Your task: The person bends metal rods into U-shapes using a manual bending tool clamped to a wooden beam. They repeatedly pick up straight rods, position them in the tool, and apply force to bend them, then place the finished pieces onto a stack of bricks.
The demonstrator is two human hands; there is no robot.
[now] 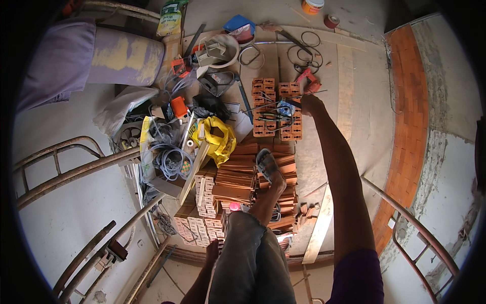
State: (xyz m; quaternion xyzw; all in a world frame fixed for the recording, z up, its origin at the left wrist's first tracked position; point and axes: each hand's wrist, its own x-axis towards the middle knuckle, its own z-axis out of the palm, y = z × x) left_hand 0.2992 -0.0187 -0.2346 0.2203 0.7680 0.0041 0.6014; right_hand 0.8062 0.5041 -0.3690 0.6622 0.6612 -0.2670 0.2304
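My right hand (313, 105) reaches far forward, its fingers closed at the right end of a dark, handle-like piece; what it grips is too small to make out. Just left of it, pliers-like hand tools (273, 116) and a small blue item (285, 108) lie on two stacks of orange hollow bricks (263, 130). A thin rod (260, 106) crosses these stacks. My left hand (212, 250) hangs low beside my knee, near the pale ends of stacked bricks (199, 228); its fingers are not clear. My sandalled foot (267, 164) stands on thin reddish tiles (235, 175).
Rusty metal rails (81, 167) flank both sides. A yellow bag (215, 139), coiled clear hose (173, 161) and a bucket (225, 50) crowd the left. A red power tool (309, 81) lies past my right hand. A wooden plank (320, 225) runs along the right.
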